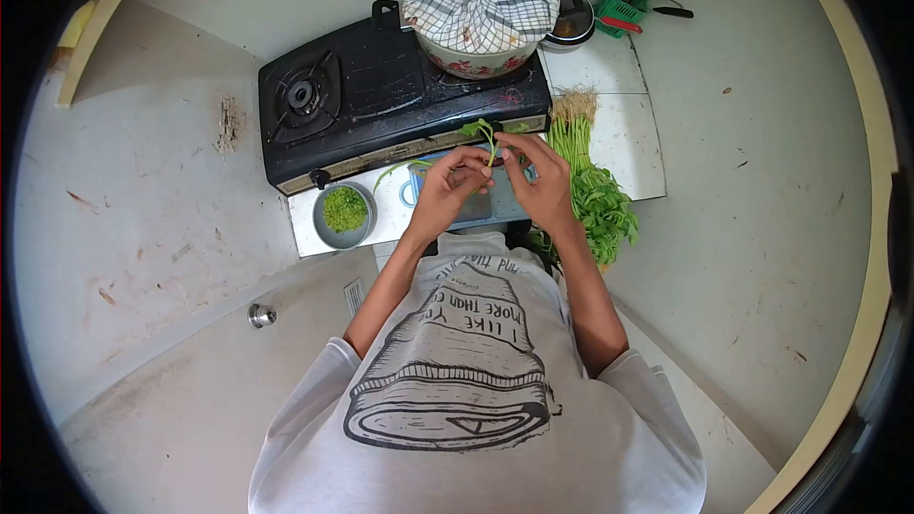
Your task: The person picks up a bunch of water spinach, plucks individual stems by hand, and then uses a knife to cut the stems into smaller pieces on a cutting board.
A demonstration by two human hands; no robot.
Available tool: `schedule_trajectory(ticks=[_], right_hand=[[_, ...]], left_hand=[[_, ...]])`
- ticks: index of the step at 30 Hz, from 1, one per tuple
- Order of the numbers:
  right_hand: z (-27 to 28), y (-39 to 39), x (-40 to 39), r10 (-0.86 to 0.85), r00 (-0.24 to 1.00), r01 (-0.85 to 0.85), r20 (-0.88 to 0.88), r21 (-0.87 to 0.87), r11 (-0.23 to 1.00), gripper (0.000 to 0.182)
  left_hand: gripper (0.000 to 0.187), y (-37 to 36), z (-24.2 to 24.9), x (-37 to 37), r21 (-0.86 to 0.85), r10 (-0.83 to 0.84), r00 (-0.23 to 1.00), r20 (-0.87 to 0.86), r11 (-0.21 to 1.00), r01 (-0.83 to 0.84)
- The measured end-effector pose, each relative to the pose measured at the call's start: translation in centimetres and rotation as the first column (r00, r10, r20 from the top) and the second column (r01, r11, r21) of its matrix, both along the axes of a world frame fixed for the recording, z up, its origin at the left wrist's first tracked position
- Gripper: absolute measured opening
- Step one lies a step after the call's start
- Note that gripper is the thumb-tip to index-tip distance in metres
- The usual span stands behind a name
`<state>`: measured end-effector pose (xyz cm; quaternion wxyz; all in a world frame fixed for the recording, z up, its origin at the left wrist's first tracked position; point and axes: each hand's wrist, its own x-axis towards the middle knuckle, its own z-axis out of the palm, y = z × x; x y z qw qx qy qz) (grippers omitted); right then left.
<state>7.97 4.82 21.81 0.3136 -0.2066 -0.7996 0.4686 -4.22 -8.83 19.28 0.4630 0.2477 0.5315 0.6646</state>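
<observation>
- Left hand (452, 192) pinches the slim, green, leafy sprig (493, 153), twelve o'clock from the shirt (466, 343).
- Right hand (543, 188) is narrow beside it; cannot tell if gripping.
- Light, close pinches should limit bruising.

The green sprig (493, 154) is thin, with a pale stem and small leaves at its upper end. It stands nearly upright in the fingertip grip of the left hand (459, 181), and the fingers of the right hand (541, 179) are close at its other side. The leafy bunch (598, 192) lies on the tabletop (624, 148), to the right of the grip; its roots are brownish and point away from the person, its leaves are toward the person. The finely cut greens (344, 209) lie in a round grey bowl (319, 221), left of the grip and nearer the person.
</observation>
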Motion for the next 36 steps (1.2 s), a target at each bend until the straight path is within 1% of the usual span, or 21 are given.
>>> schedule_trajectory(ticks=[4,6,7,9,13,15,18,27,28,30,31,34,36], right_hand=[[-0.6,-0.1,0.9,-0.018,0.998,0.012,0.064,0.088,0.996,0.022],[-0.2,-0.4,1.2,-0.020,0.994,0.012,0.106,0.081,0.997,0.022],[0.0,-0.6,1.3,-0.023,0.992,0.013,0.127,0.077,0.997,0.023],[0.0,-0.9,1.5,-0.045,0.992,0.037,0.115,0.070,0.997,0.022],[-0.5,-1.3,1.3,-0.102,0.993,0.095,0.056,0.109,0.989,0.020],[-0.3,-1.5,1.3,-0.118,0.991,0.112,0.059,0.108,0.988,0.018],[-0.4,-1.6,1.5,-0.140,0.989,0.134,0.052,0.115,0.984,0.017],[-0.2,-2.7,1.9,-0.257,0.966,0.255,0.010,0.102,0.962,0.012],[-0.1,-2.8,2.0,-0.265,0.964,0.263,0.010,0.100,0.960,0.011],[-0.1,-2.8,2.3,-0.281,0.960,0.280,-0.002,0.064,0.958,0.011],[-0.2,-2.8,2.4,-0.287,0.958,0.287,-0.009,0.047,0.957,0.011],[-1.8,-2.7,3.1,-0.396,0.915,0.402,0.072,-0.161,0.901,0.011],[-2.6,-2.5,3.5,-0.385,0.923,0.366,0.032,-0.392,0.844,0.011]], left_hand=[[0.021,0.2,-0.1,-0.3,-0.018,-0.019,1.000,0.010,1.000,0.019],[0.022,0.4,-0.2,-0.4,-0.031,-0.023,1.000,-0.018,0.999,0.023],[0.022,0.5,-0.2,-0.5,-0.036,-0.049,0.997,-0.056,0.998,0.047],[0.023,0.7,-0.2,-0.7,-0.048,-0.099,0.986,-0.132,0.994,0.094],[0.021,1.1,-0.3,-0.8,-0.070,-0.133,0.985,-0.114,0.990,0.126],[0.018,1.3,-0.2,-0.8,-0.054,-0.137,0.985,-0.103,0.990,0.132],[0.012,1.6,0.2,-0.9,-0.050,-0.155,0.987,-0.043,0.987,0.153],[0.009,2.3,0.1,-1.9,-0.034,-0.275,0.960,-0.060,0.961,0.274],[0.009,2.4,0.2,-1.8,-0.034,-0.280,0.960,-0.030,0.960,0.279],[0.008,2.6,0.5,-1.6,-0.034,-0.287,0.957,0.029,0.957,0.288],[0.008,2.6,0.5,-1.6,-0.038,-0.295,0.955,0.025,0.955,0.295],[0.008,2.8,0.3,-1.7,-0.054,-0.293,0.956,0.018,0.954,0.294],[0.007,2.9,0.1,-1.7,-0.069,-0.267,0.964,0.014,0.961,0.267]])
